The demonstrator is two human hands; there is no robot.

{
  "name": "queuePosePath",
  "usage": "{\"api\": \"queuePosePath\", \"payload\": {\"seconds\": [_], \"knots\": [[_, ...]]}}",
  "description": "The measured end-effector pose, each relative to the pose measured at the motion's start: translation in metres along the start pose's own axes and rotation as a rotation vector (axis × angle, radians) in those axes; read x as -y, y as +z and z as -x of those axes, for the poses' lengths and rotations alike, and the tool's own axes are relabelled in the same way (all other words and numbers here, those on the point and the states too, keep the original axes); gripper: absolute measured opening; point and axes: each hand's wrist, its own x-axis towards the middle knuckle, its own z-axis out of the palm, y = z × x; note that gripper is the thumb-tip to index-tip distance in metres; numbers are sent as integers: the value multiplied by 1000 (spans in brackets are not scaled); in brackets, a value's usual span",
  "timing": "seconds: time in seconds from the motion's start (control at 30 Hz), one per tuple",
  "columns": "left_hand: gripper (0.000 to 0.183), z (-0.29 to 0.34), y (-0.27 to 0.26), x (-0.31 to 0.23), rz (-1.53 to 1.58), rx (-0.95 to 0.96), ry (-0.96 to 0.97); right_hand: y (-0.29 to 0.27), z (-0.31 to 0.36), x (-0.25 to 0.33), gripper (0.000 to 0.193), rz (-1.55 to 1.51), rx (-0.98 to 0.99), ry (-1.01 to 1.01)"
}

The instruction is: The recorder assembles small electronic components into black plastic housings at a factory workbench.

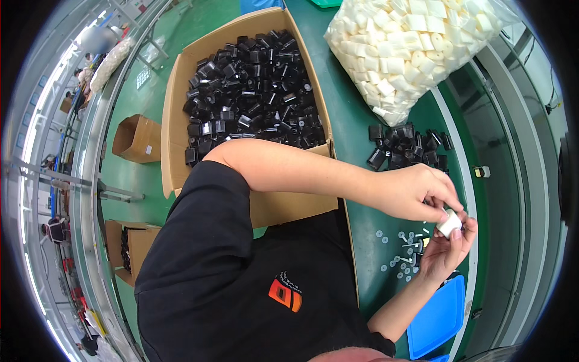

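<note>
In front of me on the right, both hands meet around a small white block [449, 224]. My left hand [416, 192] reaches across from above and pinches it with closed fingers. From below, my right hand [445, 256] has its fingers and thumb closed on the same block. Some dark part shows between the fingers, too hidden to name. Just below the hands lie small round translucent washers [393, 263] and several thin pins [405, 245]. Above the hands is a loose pile of black plastic parts [401, 145] on the green table [368, 211].
A large cardboard box [175, 127] full of black parts stands left of my left arm. At the far end sits a clear bag of white blocks [398, 48]. A blue tray [437, 320] lies by my right forearm. Smaller open cartons [139, 139] stand on the floor.
</note>
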Motion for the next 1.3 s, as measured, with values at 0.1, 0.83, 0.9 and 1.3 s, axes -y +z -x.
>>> {"api": "queuePosePath", "payload": {"seconds": [0.1, 0.83, 0.9, 1.3], "knots": [[27, 13, 3, -3, -87, -11, 49, 16, 7, -4, 37, -5, -34, 0], [53, 227, -230, -11, -1332, 405, -1110, -18, 0, 12, 41, 91, -98, -33], [54, 242, -237, -1, -1395, 465, -1059, -17, 1, 11, 38, 66, -102, -28], [31, 248, -250, -8, -1147, 154, -691, -9, -4, 10, 39, 71, -132, -33]]}}
